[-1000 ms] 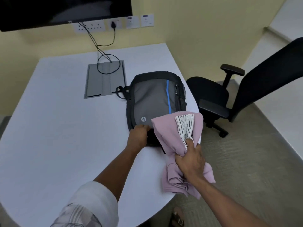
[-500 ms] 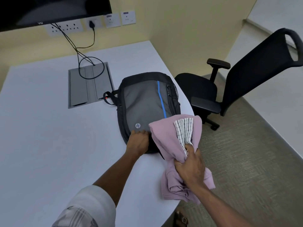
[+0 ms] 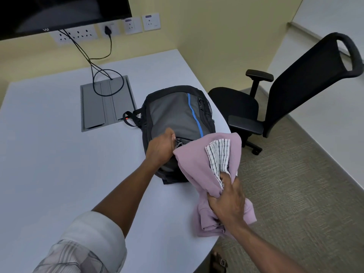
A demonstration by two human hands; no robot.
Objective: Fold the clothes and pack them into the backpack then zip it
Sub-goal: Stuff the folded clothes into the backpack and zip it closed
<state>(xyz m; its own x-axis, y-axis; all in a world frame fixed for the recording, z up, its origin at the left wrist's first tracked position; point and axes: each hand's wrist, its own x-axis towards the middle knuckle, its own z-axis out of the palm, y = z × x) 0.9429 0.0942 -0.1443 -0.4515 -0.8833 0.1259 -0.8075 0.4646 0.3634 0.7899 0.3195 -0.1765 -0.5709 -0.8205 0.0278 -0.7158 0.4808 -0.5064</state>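
Observation:
A grey and black backpack [image 3: 173,113] with a blue stripe lies flat on the white table [image 3: 59,164], near its right edge. My left hand [image 3: 160,147] grips the backpack's near end and lifts its grey front panel, so a dark gap shows beneath. My right hand [image 3: 228,200] holds a folded bundle: a pink garment [image 3: 194,170] wrapped around a white striped cloth [image 3: 218,154]. The bundle sits at the backpack's near right corner, partly hanging past the table edge. The inside of the backpack is hidden.
A black office chair [image 3: 295,91] stands to the right of the table on the carpet. A grey cable hatch [image 3: 106,107] with looped black cables lies behind the backpack. A dark screen [image 3: 59,12] hangs on the far wall above the sockets.
My left hand has slid up the backpack's near end and raised the front panel, covering the logo. The bundle in my right hand has stayed at the same corner.

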